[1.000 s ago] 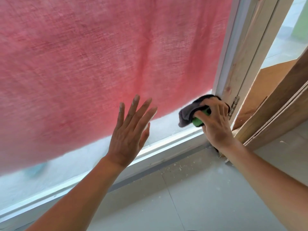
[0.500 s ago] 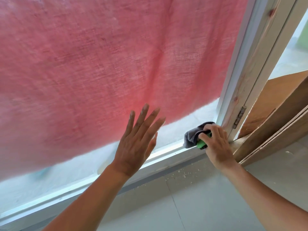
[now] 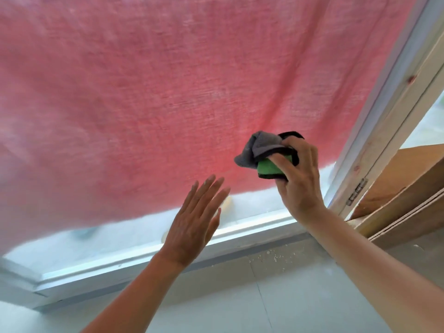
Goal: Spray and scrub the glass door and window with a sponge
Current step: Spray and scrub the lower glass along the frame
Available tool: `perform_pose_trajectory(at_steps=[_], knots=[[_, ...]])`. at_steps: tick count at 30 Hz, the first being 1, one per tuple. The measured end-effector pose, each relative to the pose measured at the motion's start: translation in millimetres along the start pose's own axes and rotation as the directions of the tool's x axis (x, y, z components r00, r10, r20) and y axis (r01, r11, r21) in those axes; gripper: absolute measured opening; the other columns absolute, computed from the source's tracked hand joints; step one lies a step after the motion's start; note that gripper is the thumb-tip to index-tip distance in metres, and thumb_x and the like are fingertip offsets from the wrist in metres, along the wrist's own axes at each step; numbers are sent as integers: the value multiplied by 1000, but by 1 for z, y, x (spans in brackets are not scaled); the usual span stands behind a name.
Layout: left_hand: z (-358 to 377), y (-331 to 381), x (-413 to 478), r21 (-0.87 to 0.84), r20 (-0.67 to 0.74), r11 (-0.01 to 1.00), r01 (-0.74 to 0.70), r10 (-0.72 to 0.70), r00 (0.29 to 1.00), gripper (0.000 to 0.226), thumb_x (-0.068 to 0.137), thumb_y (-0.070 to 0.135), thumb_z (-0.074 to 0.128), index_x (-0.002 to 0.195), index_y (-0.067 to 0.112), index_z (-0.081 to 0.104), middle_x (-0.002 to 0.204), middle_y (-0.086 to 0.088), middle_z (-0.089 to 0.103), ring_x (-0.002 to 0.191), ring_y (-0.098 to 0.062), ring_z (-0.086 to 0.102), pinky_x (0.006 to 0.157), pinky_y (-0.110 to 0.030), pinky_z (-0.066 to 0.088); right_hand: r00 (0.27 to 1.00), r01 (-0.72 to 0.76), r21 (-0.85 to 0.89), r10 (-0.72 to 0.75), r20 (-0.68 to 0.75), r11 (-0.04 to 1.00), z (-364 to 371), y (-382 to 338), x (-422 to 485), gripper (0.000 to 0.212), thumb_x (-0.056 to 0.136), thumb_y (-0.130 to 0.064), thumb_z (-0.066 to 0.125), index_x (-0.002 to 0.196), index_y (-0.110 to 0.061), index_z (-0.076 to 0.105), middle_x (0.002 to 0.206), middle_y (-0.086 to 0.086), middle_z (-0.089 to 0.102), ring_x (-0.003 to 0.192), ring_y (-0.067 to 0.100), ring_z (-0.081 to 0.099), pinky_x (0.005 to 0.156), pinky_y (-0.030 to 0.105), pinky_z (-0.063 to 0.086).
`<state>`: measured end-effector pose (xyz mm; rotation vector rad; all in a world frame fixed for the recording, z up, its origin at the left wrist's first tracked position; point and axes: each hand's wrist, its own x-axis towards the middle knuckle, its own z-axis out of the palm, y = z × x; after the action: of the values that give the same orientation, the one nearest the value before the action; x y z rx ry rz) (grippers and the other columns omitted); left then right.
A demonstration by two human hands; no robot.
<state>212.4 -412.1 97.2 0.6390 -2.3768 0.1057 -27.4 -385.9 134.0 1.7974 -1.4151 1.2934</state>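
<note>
– Two hands are up at the glass (image 3: 108, 243). What is each doing?

– Right hand (image 3: 300, 179), at about 3 o'clock from the middle of the view, grips a green sponge (image 3: 268, 168). The thumb is across its face and the fingers curl over the top. A grey cloth (image 3: 258, 146) is bunched in the same grip and sticks out toward 10 o'clock.

– Is the sponge on the pane?

– It is held up against it, low and right, in front of the pink curtain (image 3: 168, 92). I cannot tell whether it actually touches the pane.

– And the other hand?

– Left hand (image 3: 192, 227) is at 6 o'clock and holds nothing. Its fingers are straight and close together, pointing toward 1 o'clock, with the palm facing the glass. Whether the palm touches the glass, I cannot tell.

– How far down does the curtain come?

– It covers most of the pane. A pale, hazy strip of glass is bare below its hem, from 8 o'clock across to 4 o'clock.

– What borders the pane?

– White frame (image 3: 240, 234) runs along the bottom and up the right side. At 3 o'clock from the right hand, a metal hinge (image 3: 356, 191) joins a wooden door (image 3: 396, 188) to the post.

– Anything underfoot?

– Pale floor (image 3: 288, 296), with white flecks (image 3: 276, 257) scattered just below the frame, under the right forearm.
</note>
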Motion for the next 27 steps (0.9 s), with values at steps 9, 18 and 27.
perform_pose_trajectory(at_steps=[9, 18, 27], knots=[[-12, 5, -6, -14, 46, 998, 56, -55, 997, 60, 92, 6, 60, 144, 8, 31, 151, -12, 35, 144, -28, 24, 114, -51, 27, 930, 192, -148, -131, 344, 970, 20, -25, -32, 31, 65, -11, 70, 95, -20, 69, 120, 5, 42, 113, 29, 40, 93, 42, 32], [-67, 44, -16, -10, 43, 978, 206, -206, 978, 61, 91, 8, 59, 145, 9, 31, 152, -5, 32, 145, -23, 24, 110, -52, 34, 776, 168, -80, -81, 625, 983, -13, -67, -14, 33, 59, -13, 86, 87, -24, 72, 114, 1, 57, 110, 24, 43, 84, 41, 48], [-72, 47, 10, 32, -33, 970, 242, -241, 970, 61, 94, 5, 55, 148, 9, 27, 154, -9, 31, 146, -26, 18, 115, -52, 23, 985, 159, -55, -155, 71, 986, -11, -71, 73, 24, 84, -16, 57, 105, -21, 67, 125, 5, 45, 117, 31, 39, 89, 40, 32]])
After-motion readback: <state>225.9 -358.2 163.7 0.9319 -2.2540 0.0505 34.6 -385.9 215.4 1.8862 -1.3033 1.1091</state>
